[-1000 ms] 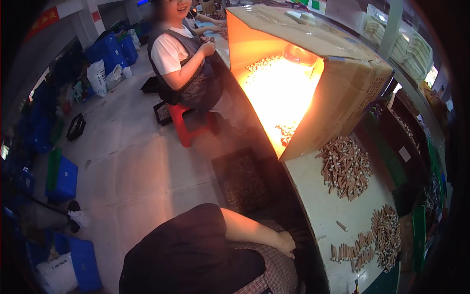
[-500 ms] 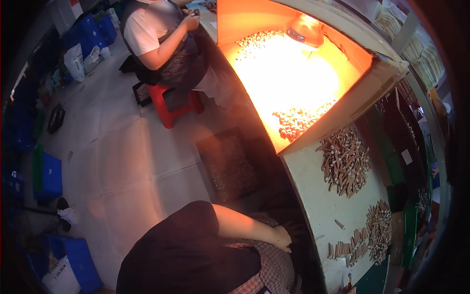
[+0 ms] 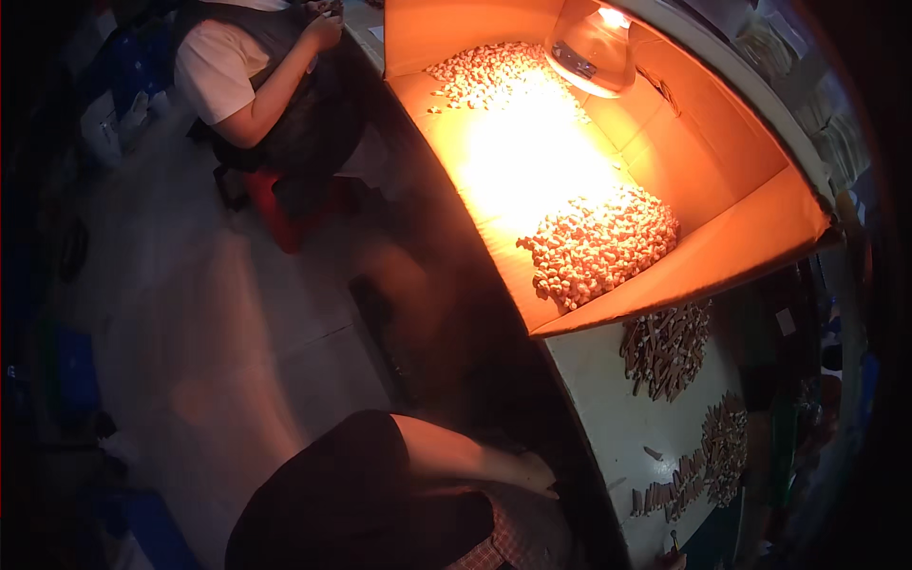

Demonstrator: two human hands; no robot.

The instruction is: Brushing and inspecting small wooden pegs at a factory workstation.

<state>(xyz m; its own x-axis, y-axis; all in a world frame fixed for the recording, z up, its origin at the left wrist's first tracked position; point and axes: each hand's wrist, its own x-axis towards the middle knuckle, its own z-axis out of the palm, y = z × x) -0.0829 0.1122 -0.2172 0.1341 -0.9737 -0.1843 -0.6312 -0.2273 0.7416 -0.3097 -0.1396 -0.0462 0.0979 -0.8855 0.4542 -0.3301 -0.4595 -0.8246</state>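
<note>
My left arm reaches from a dark sleeve across my checked apron point(image 3: 486, 553). My left hand point(image 3: 534, 472) rests low by the apron, beside the table edge; its fingers are lost in shadow. Only a sliver of my right hand point(image 3: 676, 562) shows at the bottom edge, on the table, with a thin pen-like tool point(image 3: 674, 541) standing up from its fingers. Near it lie a loose row of short brown sticks point(image 3: 670, 494) and a heap of the same sticks point(image 3: 725, 446). A single stick point(image 3: 653, 453) lies apart.
An open cardboard box point(image 3: 741, 223) on the table holds piles of small pale pieces point(image 3: 603, 242) under a glowing lamp point(image 3: 591, 57). Another stick heap point(image 3: 665, 351) sits beside it. A co-worker point(image 3: 256, 76) sits on a red stool point(image 3: 275, 214) at the far left.
The view has shifted, so the box and lamp look larger and the co-worker sits nearer the upper left. The picture is darker, showing more of the box's contents. My hands stay put.
</note>
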